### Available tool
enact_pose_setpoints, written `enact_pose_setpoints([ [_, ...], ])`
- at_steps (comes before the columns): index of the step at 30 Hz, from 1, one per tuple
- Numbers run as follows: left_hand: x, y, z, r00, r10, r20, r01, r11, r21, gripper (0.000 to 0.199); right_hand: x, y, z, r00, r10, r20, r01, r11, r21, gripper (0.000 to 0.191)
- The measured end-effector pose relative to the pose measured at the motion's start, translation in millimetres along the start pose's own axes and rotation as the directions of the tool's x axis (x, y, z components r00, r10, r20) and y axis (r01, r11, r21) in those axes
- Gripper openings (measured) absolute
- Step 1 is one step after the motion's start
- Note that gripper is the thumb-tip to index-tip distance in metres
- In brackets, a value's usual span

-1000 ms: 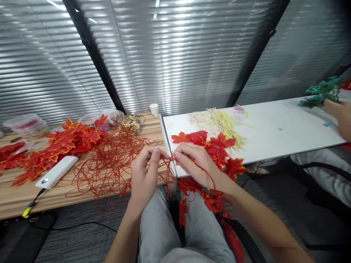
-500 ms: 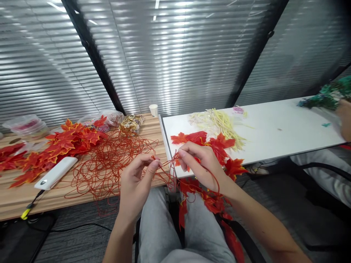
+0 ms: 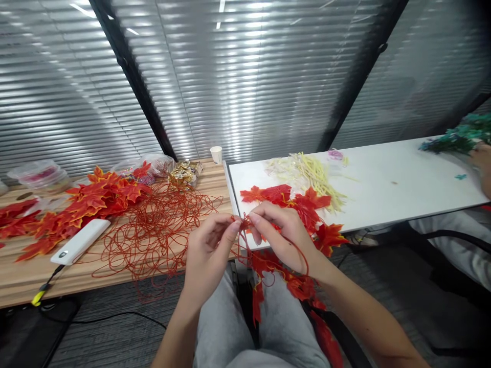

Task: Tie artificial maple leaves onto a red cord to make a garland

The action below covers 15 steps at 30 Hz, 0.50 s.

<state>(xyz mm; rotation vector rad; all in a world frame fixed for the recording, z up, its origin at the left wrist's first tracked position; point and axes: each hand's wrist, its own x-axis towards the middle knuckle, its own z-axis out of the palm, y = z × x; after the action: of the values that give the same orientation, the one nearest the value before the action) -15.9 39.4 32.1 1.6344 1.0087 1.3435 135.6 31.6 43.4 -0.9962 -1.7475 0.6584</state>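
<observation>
My left hand (image 3: 210, 250) pinches a thin red cord between thumb and forefinger. Close against it, my right hand (image 3: 286, 235) grips the same red cord (image 3: 245, 221), and a loop of it curves over that wrist. The fingertips nearly meet, so any knot between them is hard to make out. A garland of red artificial maple leaves (image 3: 301, 283) hangs from the white table's edge over my lap, partly behind my right hand. To the left, a large tangle of red cord (image 3: 153, 225) spreads on the wooden table and droops past its edge.
On the wooden table (image 3: 23, 294) lie a heap of maple leaves (image 3: 92, 197), a white power bank (image 3: 80, 241), gold wrappers (image 3: 185, 175) and a paper cup (image 3: 216, 155). Yellow strands (image 3: 316, 176) lie on the white table (image 3: 378, 189). At far right, another person's hand (image 3: 482, 166) touches green foliage (image 3: 456, 135).
My left hand has moved right and slightly up, bringing its pinched cord against the cord in my right hand. My right hand has stayed nearly in place.
</observation>
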Motion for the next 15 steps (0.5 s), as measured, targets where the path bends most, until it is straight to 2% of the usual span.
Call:
enact_pose_setpoints([
  [7, 2.3, 7.0, 11.8, 0.998, -0.044, -0.051, 0.039, 0.995, -0.088, 0.008, -1.4, -2.1, -0.1, 1.000, -0.015, 0.008, 0.015, 1.000, 0.020, 0.024],
  [15, 0.0, 4.3, 9.8, 0.999, -0.045, 0.029, 0.049, 0.989, -0.137, 0.012, -1.9, -1.8, 3.1, 0.998, -0.058, -0.004, 0.058, 0.998, -0.039, 0.020],
])
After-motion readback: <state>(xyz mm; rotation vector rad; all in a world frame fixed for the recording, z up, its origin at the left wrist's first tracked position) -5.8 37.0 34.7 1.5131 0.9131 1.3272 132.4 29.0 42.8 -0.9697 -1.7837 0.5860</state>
